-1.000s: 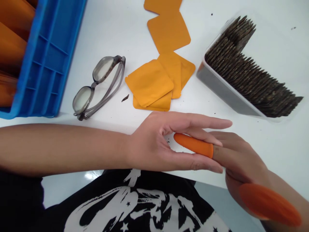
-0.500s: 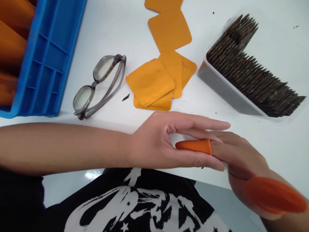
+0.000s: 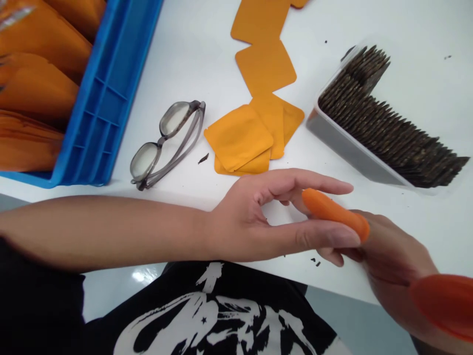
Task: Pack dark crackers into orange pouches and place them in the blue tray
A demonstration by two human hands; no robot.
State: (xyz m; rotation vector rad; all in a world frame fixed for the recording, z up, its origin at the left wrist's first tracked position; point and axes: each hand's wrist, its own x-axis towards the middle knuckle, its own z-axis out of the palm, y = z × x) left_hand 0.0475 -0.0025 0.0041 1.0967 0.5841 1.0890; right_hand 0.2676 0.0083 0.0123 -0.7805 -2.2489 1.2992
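My left hand [image 3: 254,217] reaches in from the left, its thumb and fingers closed around an orange finger cot [image 3: 334,213]. The cot sits on an outstretched finger of my right hand [image 3: 399,251], and my left thumb presses on its side near the base. Some fingers of both hands are hidden where they overlap. A second orange finger cot [image 3: 443,305], blurred, covers the right thumb, which stands apart at the lower right. Just beyond my left hand lie several flat yellow-orange pouches [image 3: 238,138], overlapping on the white table.
A clear plastic box [image 3: 354,155] at the right holds a row of thin dark speckled slabs [image 3: 391,128]. Folded eyeglasses [image 3: 160,142] lie left of the pouches. A blue crate [image 3: 107,108] at the upper left contains orange packets [image 3: 40,93]. Dark crumbs dot the white table [image 3: 185,49].
The finger cot on my right finger has shifted right and tilted, and my left thumb now presses against it. The right hand has moved right. The view has shifted slightly.
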